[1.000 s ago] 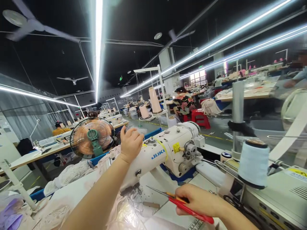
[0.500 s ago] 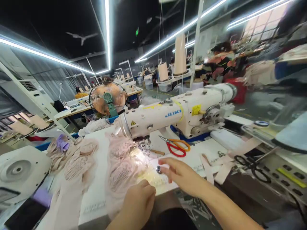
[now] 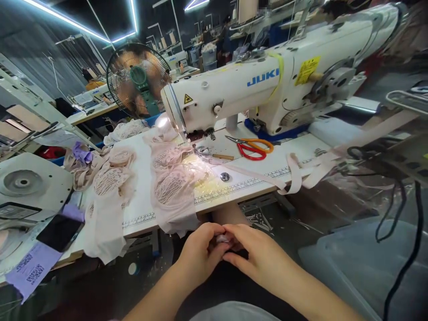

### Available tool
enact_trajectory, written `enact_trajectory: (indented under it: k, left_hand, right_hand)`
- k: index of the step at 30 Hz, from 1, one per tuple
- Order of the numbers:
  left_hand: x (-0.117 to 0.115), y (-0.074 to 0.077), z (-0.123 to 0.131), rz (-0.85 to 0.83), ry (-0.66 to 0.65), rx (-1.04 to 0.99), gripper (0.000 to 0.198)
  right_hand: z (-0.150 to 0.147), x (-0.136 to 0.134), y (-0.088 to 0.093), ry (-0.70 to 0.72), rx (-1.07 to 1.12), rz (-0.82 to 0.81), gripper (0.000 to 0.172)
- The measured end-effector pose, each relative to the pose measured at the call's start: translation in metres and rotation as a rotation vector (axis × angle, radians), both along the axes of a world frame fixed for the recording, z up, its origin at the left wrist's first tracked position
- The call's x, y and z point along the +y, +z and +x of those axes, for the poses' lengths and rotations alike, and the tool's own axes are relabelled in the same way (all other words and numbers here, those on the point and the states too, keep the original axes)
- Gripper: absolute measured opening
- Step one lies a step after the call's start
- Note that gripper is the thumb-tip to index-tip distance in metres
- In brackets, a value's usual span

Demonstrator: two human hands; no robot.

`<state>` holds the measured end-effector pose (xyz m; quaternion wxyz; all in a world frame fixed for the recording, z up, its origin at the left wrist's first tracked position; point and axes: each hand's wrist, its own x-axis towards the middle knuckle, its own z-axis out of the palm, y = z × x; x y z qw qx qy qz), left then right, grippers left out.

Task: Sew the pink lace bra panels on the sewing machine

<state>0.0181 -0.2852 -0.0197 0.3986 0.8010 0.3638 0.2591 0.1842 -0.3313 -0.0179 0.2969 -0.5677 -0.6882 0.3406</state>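
Note:
My left hand (image 3: pixel 202 249) and my right hand (image 3: pixel 256 249) meet below the table's front edge, over my lap, fingertips touching. Between their curled fingers shows a small whitish thing (image 3: pixel 222 239), mostly hidden, whose kind I cannot make out. Beyond them, a round metal knob (image 3: pixel 224 177) rests on the sewing table (image 3: pixel 249 186). A pale pink lace garment piece (image 3: pixel 169 185) lies under the head of the white sewing machine (image 3: pixel 230 84) and hangs over the edge. Red-and-orange scissors (image 3: pixel 252 148) lie near the machine's base.
More lace pieces (image 3: pixel 112 178) lie at left, beside a dark phone (image 3: pixel 60 232) and purple labelled paper (image 3: pixel 33 269). A pink strip (image 3: pixel 294 171) loops at right. A fan (image 3: pixel 138 78) stands behind. A translucent plastic bag or bin (image 3: pixel 351 263) is at lower right, near a black cable (image 3: pixel 409 249).
Both hands have drawn back from the tabletop and come together over my lap, with a small whitish thing between them. The view has tipped down. My right hand has left the metal knob.

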Motion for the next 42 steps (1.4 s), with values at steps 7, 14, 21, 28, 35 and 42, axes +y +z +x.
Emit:
enact_trajectory:
  k: [7, 14, 21, 28, 35, 42]
  left_hand:
    - [0.001, 0.000, -0.001, -0.131, 0.048, -0.091, 0.014]
    - [0.010, 0.000, 0.009, -0.328, 0.112, -0.195, 0.006]
    - [0.018, -0.006, 0.011, -0.461, 0.066, -0.075, 0.012]
    - [0.023, -0.001, 0.015, -0.576, 0.141, -0.133, 0.017]
    - [0.024, -0.004, 0.016, -0.567, 0.118, -0.225, 0.015]
    - [0.027, -0.016, 0.023, -0.559, 0.140, -0.446, 0.017]
  right_hand:
    - [0.004, 0.004, 0.009, 0.007, -0.004, 0.014, 0.015]
    - [0.009, 0.010, -0.002, 0.002, 0.039, 0.059, 0.018]
    - [0.022, 0.019, -0.004, -0.070, 0.090, 0.158, 0.024]
    - [0.034, 0.021, -0.011, -0.111, 0.121, 0.049, 0.019]
    - [0.036, 0.018, -0.014, -0.024, 0.255, -0.171, 0.029]
    - [0.025, 0.019, -0.015, 0.015, 0.440, -0.080, 0.027]
